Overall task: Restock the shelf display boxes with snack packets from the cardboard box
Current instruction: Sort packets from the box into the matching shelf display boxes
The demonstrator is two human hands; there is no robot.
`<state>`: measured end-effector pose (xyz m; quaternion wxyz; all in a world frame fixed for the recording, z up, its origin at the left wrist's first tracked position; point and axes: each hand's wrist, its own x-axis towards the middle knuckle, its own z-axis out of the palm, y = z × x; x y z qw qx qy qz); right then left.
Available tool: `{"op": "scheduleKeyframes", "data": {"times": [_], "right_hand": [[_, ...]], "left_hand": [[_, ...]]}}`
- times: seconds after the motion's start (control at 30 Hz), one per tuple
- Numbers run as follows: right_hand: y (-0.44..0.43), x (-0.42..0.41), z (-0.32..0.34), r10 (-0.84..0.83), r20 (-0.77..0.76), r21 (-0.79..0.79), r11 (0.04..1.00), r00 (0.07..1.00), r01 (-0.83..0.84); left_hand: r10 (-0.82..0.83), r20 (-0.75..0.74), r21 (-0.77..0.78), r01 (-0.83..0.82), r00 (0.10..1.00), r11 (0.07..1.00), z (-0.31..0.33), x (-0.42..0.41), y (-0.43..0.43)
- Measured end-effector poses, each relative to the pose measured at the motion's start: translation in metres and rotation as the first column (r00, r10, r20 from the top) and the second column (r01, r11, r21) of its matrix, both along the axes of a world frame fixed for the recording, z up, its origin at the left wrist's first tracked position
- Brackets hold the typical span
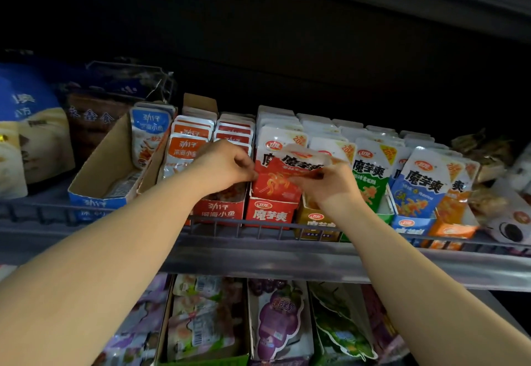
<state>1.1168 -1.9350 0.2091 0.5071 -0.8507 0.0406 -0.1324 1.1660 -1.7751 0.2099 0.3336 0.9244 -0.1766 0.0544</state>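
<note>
A row of display boxes stands on the shelf. My right hand (330,183) pinches a red and white snack packet (301,160), held tilted above the red display box (270,213). My left hand (227,166) is at the left edge of the front red packet (271,186) in that box, fingers curled against it. The yellow box (311,219) sits right of the red one, partly hidden by my right wrist. The cardboard supply box is out of view.
A nearly empty blue display box (97,176) stands at the left beside orange-packet boxes (221,210). Green (370,176) and blue (422,184) packet rows fill the right. A wire rail (238,226) runs along the shelf front. Jelly packets (275,319) lie on the shelf below.
</note>
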Motion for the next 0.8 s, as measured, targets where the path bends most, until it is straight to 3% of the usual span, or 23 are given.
{"op": "scheduleKeyframes", "data": {"times": [0.07,0.2,0.37,0.57,0.8], "right_hand": [[0.001,0.001,0.002,0.042,0.001,0.012,0.999,0.999,-0.042],[0.003,0.005,-0.001,0.072,0.006,-0.191,0.979,0.997,-0.069],[0.008,0.003,0.000,0.074,-0.043,-0.203,0.976,0.996,-0.081],[0.013,0.002,-0.004,0.085,0.046,-0.017,0.996,0.995,-0.085],[0.010,-0.006,0.001,0.107,-0.029,0.082,0.991,0.994,-0.104]], "left_hand": [[0.007,0.020,-0.035,-0.006,1.000,0.999,-0.002,0.000,-0.001],[0.021,0.030,-0.097,-0.018,0.999,0.995,-0.003,0.000,-0.001],[0.029,0.007,-0.154,-0.027,1.000,0.988,-0.005,0.002,-0.001],[0.022,-0.029,-0.180,-0.027,0.999,0.983,-0.007,0.001,0.002],[0.018,-0.042,-0.200,-0.026,0.999,0.979,-0.007,0.001,0.002]]}}
